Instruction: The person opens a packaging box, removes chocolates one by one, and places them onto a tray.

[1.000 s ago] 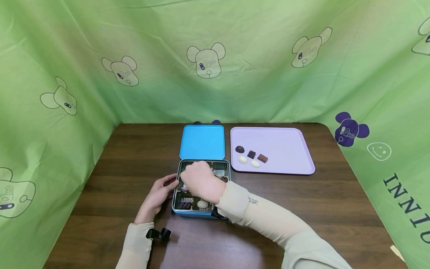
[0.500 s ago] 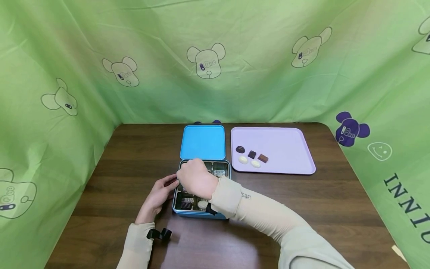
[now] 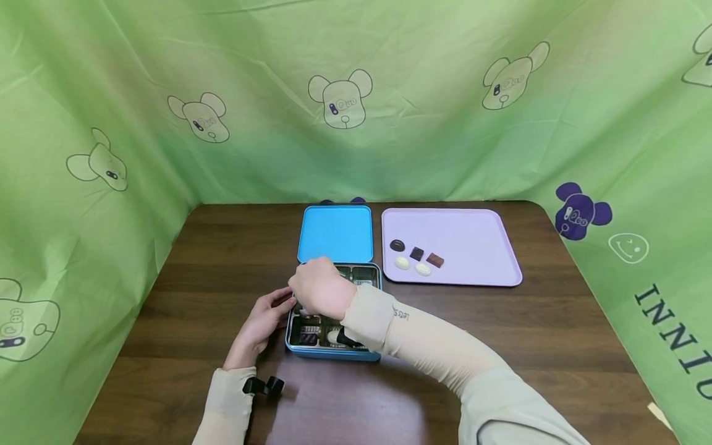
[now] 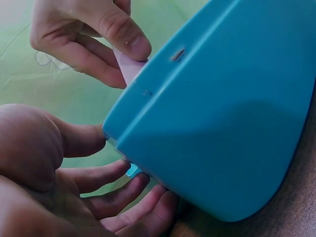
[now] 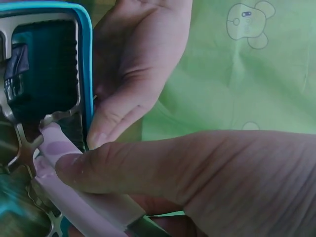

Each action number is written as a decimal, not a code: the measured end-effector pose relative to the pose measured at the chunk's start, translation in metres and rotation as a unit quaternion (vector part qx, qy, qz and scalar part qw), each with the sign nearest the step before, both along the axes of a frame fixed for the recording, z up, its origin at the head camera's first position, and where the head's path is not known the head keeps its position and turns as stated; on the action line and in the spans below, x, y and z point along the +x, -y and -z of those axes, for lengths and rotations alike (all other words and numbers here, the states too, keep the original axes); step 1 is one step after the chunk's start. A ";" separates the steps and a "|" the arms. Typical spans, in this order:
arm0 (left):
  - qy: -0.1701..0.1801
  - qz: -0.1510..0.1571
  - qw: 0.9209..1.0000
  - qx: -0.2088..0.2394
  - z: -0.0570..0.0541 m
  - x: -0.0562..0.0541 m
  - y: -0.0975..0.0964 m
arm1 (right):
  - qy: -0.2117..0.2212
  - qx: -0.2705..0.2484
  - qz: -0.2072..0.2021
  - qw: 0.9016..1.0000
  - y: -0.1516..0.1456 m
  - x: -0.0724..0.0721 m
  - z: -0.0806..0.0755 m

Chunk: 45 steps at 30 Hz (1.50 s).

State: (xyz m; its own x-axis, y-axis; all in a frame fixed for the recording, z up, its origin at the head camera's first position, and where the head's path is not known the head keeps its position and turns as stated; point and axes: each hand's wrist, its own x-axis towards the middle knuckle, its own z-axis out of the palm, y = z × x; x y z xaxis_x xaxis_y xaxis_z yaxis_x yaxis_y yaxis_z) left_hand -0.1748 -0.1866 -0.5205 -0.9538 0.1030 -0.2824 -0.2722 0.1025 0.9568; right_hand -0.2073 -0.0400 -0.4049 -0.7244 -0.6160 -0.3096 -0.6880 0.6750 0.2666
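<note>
My right hand (image 3: pixel 322 287) is over the left side of an open blue tin box (image 3: pixel 334 354). It pinches pale pink tongs (image 5: pixel 86 210) between thumb and fingers. In the right wrist view the two tong tips stand slightly apart at the silvery divider, beside a dark compartment (image 5: pixel 47 69). Whether the tips hold anything, I cannot tell. My left hand (image 3: pixel 261 324) rests against the tin's left wall, thumb near the rim and fingertips lower, as the left wrist view shows. Small chocolate-like pieces, a white one (image 3: pixel 333 336) among them, lie in the front compartments; my right hand hides others.
The blue lid (image 3: pixel 336 235) lies flipped back behind the tin. To its right, a lilac tray (image 3: pixel 473 247) bears a dark round piece (image 3: pixel 397 245), a dark square (image 3: pixel 416 254), a brown block (image 3: pixel 436 260) and two white ovals (image 3: pixel 402 262). Green curtain surrounds the wooden table.
My right hand has shifted a little left and toward the tin's back left corner, its forearm following. My left hand stays against the tin. The pieces on the tray have not moved.
</note>
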 end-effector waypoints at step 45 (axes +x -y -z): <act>0.005 0.000 1.000 -0.010 0.000 -0.004 0.001 | -0.037 0.007 -0.055 0.998 -0.002 -0.001 0.015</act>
State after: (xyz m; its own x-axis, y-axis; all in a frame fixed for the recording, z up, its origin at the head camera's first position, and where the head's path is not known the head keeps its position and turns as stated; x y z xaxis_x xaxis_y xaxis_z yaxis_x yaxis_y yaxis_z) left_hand -0.1790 -0.1881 -0.5208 -0.9511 0.0971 -0.2932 -0.2812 0.1207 0.9520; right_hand -0.2083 -0.0380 -0.4196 -0.6739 -0.6888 -0.2673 -0.7357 0.5927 0.3277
